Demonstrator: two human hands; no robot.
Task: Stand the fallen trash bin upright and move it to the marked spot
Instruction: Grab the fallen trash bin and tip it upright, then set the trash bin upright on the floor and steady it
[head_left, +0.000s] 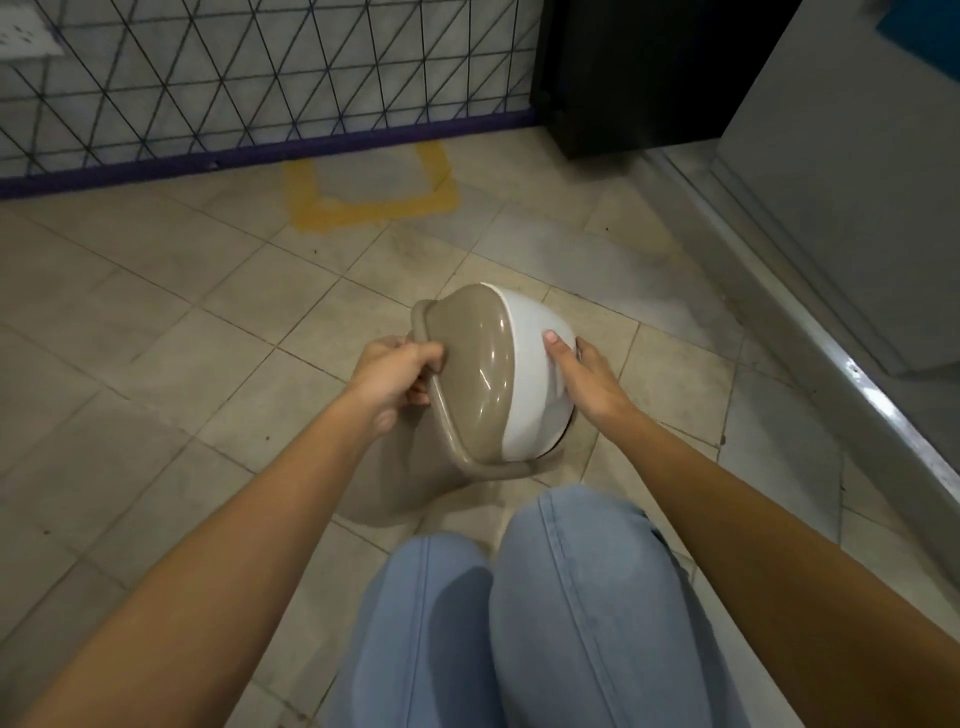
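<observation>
Dim indoor light, soft glare on the trash bin (488, 364), faint shadow beneath it, wide-angle bending at frame edges, slight softness

Left hand (397, 376) clenched, right hand (587, 382) cupped.

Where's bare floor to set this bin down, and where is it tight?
Bare: inside the yellow tape square beside the purple-based wire mesh fence, and the beige tiles between that square and the taupe-lidded white plastic bin. Crowded: under the bin by the blue-jeaned knees, and rightward along the grey metal ledge.
</observation>
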